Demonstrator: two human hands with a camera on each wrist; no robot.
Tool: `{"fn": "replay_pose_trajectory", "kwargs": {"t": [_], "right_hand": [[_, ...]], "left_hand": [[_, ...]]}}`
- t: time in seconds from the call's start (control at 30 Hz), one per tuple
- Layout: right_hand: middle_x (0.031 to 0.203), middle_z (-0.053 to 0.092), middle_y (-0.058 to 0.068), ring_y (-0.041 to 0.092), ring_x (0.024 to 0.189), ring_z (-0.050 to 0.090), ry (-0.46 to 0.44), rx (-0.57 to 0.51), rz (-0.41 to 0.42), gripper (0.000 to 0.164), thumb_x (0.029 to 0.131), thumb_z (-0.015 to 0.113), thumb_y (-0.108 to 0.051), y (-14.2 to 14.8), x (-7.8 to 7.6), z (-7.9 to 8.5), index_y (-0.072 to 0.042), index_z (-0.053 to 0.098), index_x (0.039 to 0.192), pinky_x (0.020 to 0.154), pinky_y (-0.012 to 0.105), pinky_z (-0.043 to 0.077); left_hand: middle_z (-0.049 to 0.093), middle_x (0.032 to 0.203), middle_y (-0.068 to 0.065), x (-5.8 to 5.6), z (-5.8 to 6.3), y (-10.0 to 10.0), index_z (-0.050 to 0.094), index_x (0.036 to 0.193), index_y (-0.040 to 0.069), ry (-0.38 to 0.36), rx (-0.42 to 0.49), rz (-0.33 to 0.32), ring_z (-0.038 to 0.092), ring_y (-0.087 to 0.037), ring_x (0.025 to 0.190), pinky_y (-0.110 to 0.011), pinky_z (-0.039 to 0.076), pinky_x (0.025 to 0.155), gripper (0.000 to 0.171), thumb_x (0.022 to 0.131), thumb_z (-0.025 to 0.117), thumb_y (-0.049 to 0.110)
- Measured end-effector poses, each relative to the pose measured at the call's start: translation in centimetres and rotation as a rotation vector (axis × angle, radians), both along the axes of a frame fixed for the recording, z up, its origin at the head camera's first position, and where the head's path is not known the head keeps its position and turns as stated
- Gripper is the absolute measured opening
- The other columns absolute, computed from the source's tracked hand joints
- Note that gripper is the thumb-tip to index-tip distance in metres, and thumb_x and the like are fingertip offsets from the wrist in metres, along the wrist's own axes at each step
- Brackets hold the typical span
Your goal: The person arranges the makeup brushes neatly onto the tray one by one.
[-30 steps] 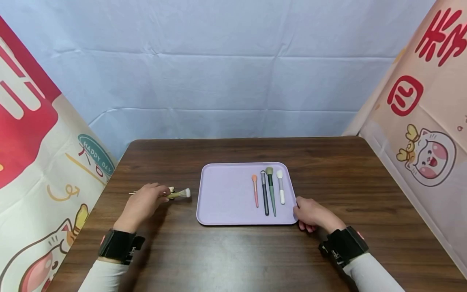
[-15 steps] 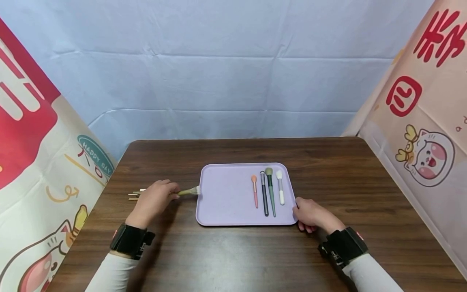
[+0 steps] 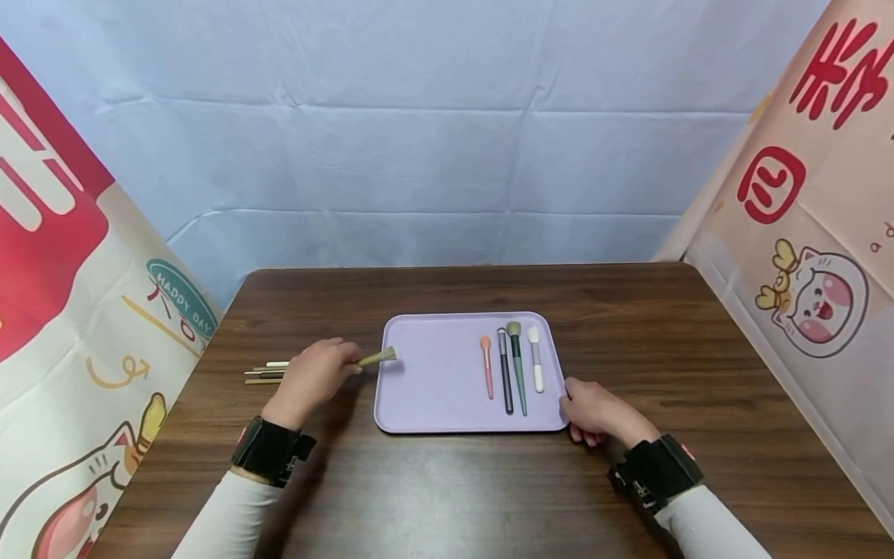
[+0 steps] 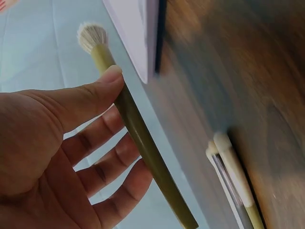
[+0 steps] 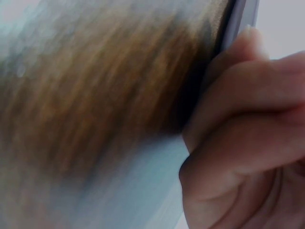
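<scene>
My left hand (image 3: 317, 376) pinches an olive-green makeup brush (image 4: 143, 138) between thumb and fingers. Its pale bristles point up and away, over the left rim of a lilac tray (image 3: 426, 388) in the head view. At the tray's right edge, my right hand (image 3: 601, 407) grips the rim with curled fingers; the right wrist view shows this close and blurred. On the tray lie a coral brush (image 3: 487, 367), a dark brush (image 3: 505, 373), a green brush (image 3: 518, 369) and a white-and-grey brush (image 3: 536, 359), side by side.
Several more brushes (image 4: 233, 176) lie on the wooden table (image 3: 447, 497), left of the tray and partly hidden behind my left hand in the head view. A pale blue cloth (image 3: 419, 155) hangs behind the table, with printed cloths at both sides.
My left hand has lifted the olive-green brush from the table's left side and carried it rightward to the tray's left rim. The right hand stays at the tray's edge.
</scene>
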State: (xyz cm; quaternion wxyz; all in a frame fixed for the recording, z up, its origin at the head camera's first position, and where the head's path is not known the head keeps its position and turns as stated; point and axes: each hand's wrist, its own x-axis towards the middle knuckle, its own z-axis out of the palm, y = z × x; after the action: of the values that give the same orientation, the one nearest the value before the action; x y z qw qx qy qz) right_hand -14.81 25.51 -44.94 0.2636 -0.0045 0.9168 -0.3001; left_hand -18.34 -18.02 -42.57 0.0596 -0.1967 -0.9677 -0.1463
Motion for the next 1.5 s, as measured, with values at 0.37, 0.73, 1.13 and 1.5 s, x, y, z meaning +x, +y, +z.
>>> {"fn": "replay_pose_trajectory", "kwargs": {"t": [0.37, 0.73, 1.13, 1.5], "right_hand": [[0.059, 0.06, 0.01, 0.014, 0.04, 0.05, 0.012, 0.004, 0.007, 0.013, 0.101, 0.039, -0.009, 0.0, -0.1, -0.1, -0.002, 0.049, 0.095, 0.04, 0.026, 0.041], [0.059, 0.06, 0.009, 0.014, 0.04, 0.051, 0.009, 0.011, 0.013, 0.013, 0.102, 0.039, -0.009, -0.1, -0.1, 0.0, -0.002, 0.049, 0.096, 0.041, 0.026, 0.042], [0.059, 0.06, 0.01, 0.014, 0.04, 0.051, 0.002, 0.009, 0.004, 0.013, 0.102, 0.04, -0.009, 0.0, -0.1, -0.2, -0.002, 0.049, 0.096, 0.041, 0.026, 0.042], [0.059, 0.06, 0.01, 0.014, 0.039, 0.05, 0.003, 0.007, 0.0, 0.012, 0.101, 0.04, -0.009, -0.1, -0.1, -0.1, -0.001, 0.049, 0.097, 0.04, 0.025, 0.042]], "left_hand": [[0.067, 0.087, 0.0, -0.6, 0.8, 2.6, 0.074, 0.097, 0.014, -0.096, 0.0, 0.071, 0.061, -0.016, 0.073, -0.039, 0.052, 0.065, 0.009, 0.09, 0.078, 0.018], [0.068, 0.086, -0.004, -1.3, 1.3, 5.1, 0.075, 0.099, 0.009, -0.156, -0.017, 0.094, 0.06, -0.016, 0.07, -0.035, 0.051, 0.063, 0.011, 0.091, 0.077, 0.017], [0.072, 0.085, -0.003, -1.9, 1.3, 7.9, 0.076, 0.096, 0.008, -0.218, 0.013, 0.061, 0.061, -0.015, 0.067, -0.031, 0.049, 0.06, 0.012, 0.092, 0.076, 0.019], [0.067, 0.075, -0.003, -2.3, 1.1, 10.3, 0.07, 0.083, 0.006, -0.168, 0.028, 0.07, 0.057, -0.016, 0.061, -0.028, 0.045, 0.054, 0.017, 0.09, 0.078, 0.019]]}}
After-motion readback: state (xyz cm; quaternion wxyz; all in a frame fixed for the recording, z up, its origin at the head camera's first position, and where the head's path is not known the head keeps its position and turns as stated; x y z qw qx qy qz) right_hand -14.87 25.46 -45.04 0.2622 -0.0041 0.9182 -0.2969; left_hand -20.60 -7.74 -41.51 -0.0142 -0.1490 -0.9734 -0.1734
